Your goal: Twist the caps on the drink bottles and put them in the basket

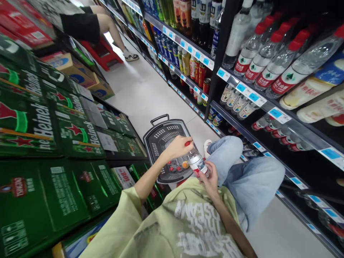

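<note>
A clear plastic water bottle (197, 162) with a white and red label is held tilted in front of my shirt, over the right side of the shopping basket. My left hand (177, 146) is closed at its top, with the red cap under the fingers. Around the lower part of the bottle, near its base, my right hand (211, 179) is wrapped. The dark grey shopping basket (150, 138) stands on the floor with its handle up at the far side. Inside it are several red-capped bottles (174, 168) and one with an orange cap (185, 165).
On the right, shelves (239, 87) hold rows of red-capped water bottles (271, 71) and other drinks. Stacked green beer cartons (77, 132) line the left. Farther up the aisle, a person (80, 27) sits on a red stool (103, 53). My bent knees (228, 154) are beside the shelves.
</note>
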Demonstrator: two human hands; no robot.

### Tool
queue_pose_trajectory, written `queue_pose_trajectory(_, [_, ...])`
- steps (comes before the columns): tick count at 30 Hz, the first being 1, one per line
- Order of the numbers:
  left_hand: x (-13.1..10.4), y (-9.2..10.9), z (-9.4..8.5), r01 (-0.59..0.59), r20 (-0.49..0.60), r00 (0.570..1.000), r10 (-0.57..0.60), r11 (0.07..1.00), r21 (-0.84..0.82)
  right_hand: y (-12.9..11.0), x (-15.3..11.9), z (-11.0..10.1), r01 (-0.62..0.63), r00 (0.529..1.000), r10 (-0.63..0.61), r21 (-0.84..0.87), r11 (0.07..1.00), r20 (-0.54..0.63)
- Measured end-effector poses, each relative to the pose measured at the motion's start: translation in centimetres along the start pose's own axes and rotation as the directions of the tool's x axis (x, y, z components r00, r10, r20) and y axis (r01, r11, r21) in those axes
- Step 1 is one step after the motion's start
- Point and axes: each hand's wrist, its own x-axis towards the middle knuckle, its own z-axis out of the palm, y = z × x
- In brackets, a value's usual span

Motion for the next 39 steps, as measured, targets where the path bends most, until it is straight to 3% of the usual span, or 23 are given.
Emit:
queue_pose_trajectory(4, [-0.4, -0.6, 0.1, 0.006, 0.055, 0.998, -0.004, 0.999, -0.049, -0.2, 0.6, -0.2, -0.286, 0.948, 0.241, 0.22, 0.933, 0.208])
queue_pose_trajectory(7, [-0.9, -1.2, 0.4, 0.057, 0.082, 0.995, -0.049, 0.993, -0.102, -0.2, 1.1, -0.5, -0.351, 0.917, 0.28, 0.242, 0.905, 0.283])
queue_pose_trajectory(12, [-2.5, -3.7, 1.1, 0.129, -0.036, 0.99, -0.138, 0.974, -0.185, -0.3, 1.5, -0.8, -0.356, 0.923, 0.298, 0.251, 0.9, 0.244])
queue_pose_trajectory(17, [-4.5, -9.3, 2.8, 0.324, -0.164, 0.927, -0.336, 0.941, -0.096, -0.3, 1.0, -1.2, -0.335, 0.939, 0.299, 0.253, 0.907, 0.172])
queue_pose_trajectory(20, [-4.9, -13.6, 5.1, 0.462, -0.098, 0.887, -0.451, 0.867, 0.187, -0.4, 0.5, -1.8, -0.336, 0.937, 0.298, 0.241, 0.911, 0.182])
queue_pose_trajectory(23, [-4.9, -18.4, 8.3, 0.533, 0.023, 0.805, -0.592, 0.74, 0.411, -0.4, 0.1, -2.5, -0.352, 0.931, 0.32, 0.211, 0.912, 0.174])
queue_pose_trajectory(29, [-5.6, -26.9, 15.2, 0.601, 0.214, 0.663, -0.718, 0.68, 0.42, -0.2, -0.9, -3.2, -0.352, 0.936, 0.345, 0.132, 0.927, 0.073])
queue_pose_trajectory(33, [-6.3, -30.2, 18.9, 0.628, 0.313, 0.571, -0.759, 0.649, 0.431, -0.4, -1.4, -2.8, -0.365, 0.931, 0.366, 0.084, 0.927, 0.003])
queue_pose_trajectory(39, [-6.7, -32.6, 22.6, 0.645, 0.403, 0.472, -0.784, 0.619, 0.448, -0.6, -1.4, -2.1, -0.413, 0.909, 0.412, -0.009, 0.911, -0.067])
